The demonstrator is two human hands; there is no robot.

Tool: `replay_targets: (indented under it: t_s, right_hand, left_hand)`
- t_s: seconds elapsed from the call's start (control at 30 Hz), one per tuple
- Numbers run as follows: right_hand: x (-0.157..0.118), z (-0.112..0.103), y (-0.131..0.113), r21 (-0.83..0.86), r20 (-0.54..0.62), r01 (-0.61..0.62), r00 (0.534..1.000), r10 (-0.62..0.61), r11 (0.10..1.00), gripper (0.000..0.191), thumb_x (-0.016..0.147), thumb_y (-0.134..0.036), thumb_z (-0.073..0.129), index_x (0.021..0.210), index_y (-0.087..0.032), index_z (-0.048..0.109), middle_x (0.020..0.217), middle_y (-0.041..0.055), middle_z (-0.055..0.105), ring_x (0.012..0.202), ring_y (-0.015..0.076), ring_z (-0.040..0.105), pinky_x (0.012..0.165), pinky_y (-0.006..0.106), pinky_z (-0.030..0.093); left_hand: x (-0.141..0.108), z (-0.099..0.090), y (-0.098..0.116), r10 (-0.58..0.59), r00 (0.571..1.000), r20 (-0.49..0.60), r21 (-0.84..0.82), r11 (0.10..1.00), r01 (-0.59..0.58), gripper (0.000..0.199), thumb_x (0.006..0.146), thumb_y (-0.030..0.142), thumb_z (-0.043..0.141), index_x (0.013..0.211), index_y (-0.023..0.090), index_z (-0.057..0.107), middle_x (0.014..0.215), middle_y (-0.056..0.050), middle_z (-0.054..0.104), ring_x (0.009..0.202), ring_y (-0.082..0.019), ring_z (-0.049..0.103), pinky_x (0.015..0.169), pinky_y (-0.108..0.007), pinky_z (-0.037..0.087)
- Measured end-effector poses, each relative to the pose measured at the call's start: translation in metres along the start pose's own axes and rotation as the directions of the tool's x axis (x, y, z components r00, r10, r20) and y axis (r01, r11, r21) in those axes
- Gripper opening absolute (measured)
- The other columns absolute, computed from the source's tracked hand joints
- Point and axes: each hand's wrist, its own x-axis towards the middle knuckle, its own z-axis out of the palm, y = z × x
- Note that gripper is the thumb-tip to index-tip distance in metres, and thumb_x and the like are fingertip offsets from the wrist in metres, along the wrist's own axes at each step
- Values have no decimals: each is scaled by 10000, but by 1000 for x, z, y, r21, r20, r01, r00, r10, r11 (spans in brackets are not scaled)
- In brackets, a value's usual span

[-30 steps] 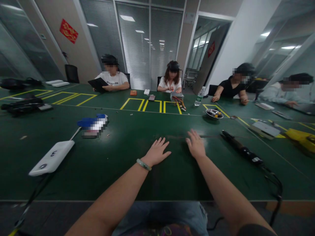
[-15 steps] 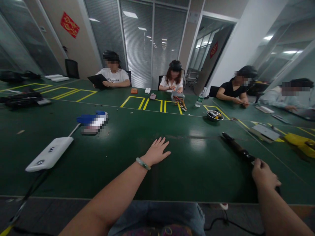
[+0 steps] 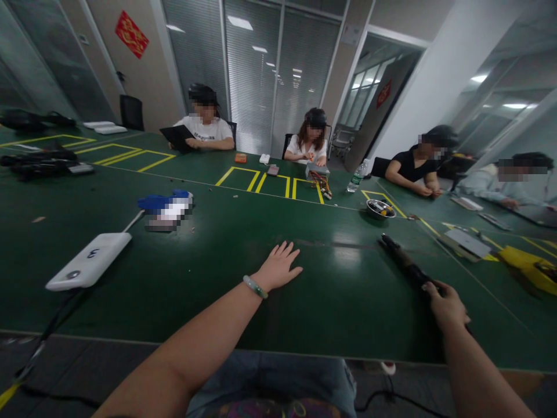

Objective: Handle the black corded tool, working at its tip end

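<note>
My left hand (image 3: 281, 267) lies palm down on the green table (image 3: 243, 232), fingers spread, with nothing in it; a pale green bangle (image 3: 255, 287) circles that wrist. On the right, my right hand (image 3: 448, 306) is closed around the near end of a long, dark, stick-shaped tool (image 3: 407, 262). Its narrow black tip points away from me and to the left, low over the table or resting on it; I cannot tell which. The gripped end is mostly hidden by my fingers.
To the left are a white power bank (image 3: 89, 261) with a cable and a phone beside a blue item (image 3: 159, 201). Farther off stand a metal bowl (image 3: 380, 209) with small parts and a water bottle (image 3: 357, 177). A yellow container (image 3: 528, 267) sits right. Several people sit opposite.
My right hand and the dark tool have shifted to the left across the table. My left hand stays flat in place. The view has tilted slightly.
</note>
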Motion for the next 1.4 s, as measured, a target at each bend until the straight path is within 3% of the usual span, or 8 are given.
replay_targets:
  t_s: [0.13, 0.3, 0.57, 0.67, 0.87, 1.03, 1.23, 1.4]
  right_hand:
    - [-27, 10, -60, 85, 64, 29, 997, -35, 996, 440, 890, -464, 371, 1168, -273, 652, 1098, 127, 648, 1042, 343, 560, 922, 567, 346]
    - [-60, 28, -127, -20, 93, 211, 974, -208, 977, 573, 830, -640, 486, 1318, -348, 556, 1309, 115, 535, 1174, 393, 419, 925, 582, 311]
    - [-83, 40, -168, 64, 249, 324, 911, -329, 944, 630, 774, -651, 593, 1323, -344, 565, 1191, 95, 622, 1119, 368, 447, 919, 541, 323]
    - [-108, 40, -189, 162, 290, 466, 820, -493, 870, 593, 788, -616, 610, 1313, -344, 575, 1171, 71, 635, 1130, 338, 459, 937, 519, 334]
    - [-194, 48, -254, 430, 328, 684, 490, -808, 590, 546, 783, -510, 679, 1284, -312, 589, 1151, 45, 646, 1072, 282, 499, 936, 473, 370]
    - [-256, 62, -302, 550, 274, 688, 387, -880, 474, 519, 762, -253, 647, 1271, -178, 585, 1192, 128, 612, 1105, 294, 514, 957, 456, 397]
    - [-260, 39, -296, 624, 60, 698, 405, -912, 350, 500, 828, -223, 579, 1319, -162, 506, 1299, 118, 527, 1210, 255, 458, 1065, 421, 339]
    - [-252, 9, -243, 383, 74, 780, 508, -858, 495, 204, 897, -319, 569, 1064, -206, 597, 1070, 88, 577, 1030, 249, 535, 975, 411, 397]
  left_hand:
    - [0, 0, 2, -6, 1000, -18, 10, 1000, 6, 676, 938, 648, 308, 1496, 267, 318, 1587, -59, 221, 1470, -291, 143, 1175, -493, 161]
    - [-1, 3, 0, -2, 1000, -27, 26, 1000, 3, 693, 940, 642, 307, 1505, 241, 294, 1587, -66, 217, 1472, -281, 135, 1182, -474, 159]
    - [0, -4, 7, -6, 992, -128, 10, 1000, 7, 721, 947, 576, 360, 1537, 214, 157, 1600, -59, 172, 1483, -245, 70, 1193, -454, 152]
    - [0, -13, 14, 25, 977, -210, 31, 999, -19, 734, 942, 519, 411, 1540, 208, 120, 1603, -53, 161, 1486, -227, 44, 1203, -443, 128]
    - [-4, -22, 24, 186, 958, -219, 126, 979, -161, 787, 867, 386, 550, 1532, 231, 160, 1605, -36, 150, 1485, -224, 72, 1209, -430, 116]
    - [-5, -21, 20, 188, 967, -170, 149, 975, -164, 796, 811, 224, 546, 1525, 250, 195, 1588, -28, 219, 1454, -211, 218, 1187, -399, 190]
    - [-4, -25, 14, 164, 938, -305, 148, 981, -124, 780, 807, 172, 557, 1510, 255, 231, 1571, -39, 271, 1418, -211, 300, 1144, -372, 284]
    - [-3, -23, 9, 75, 952, -298, 145, 989, -33, 573, 840, 341, 616, 1376, 234, 448, 1302, -78, 578, 1172, -255, 544, 995, -400, 418]
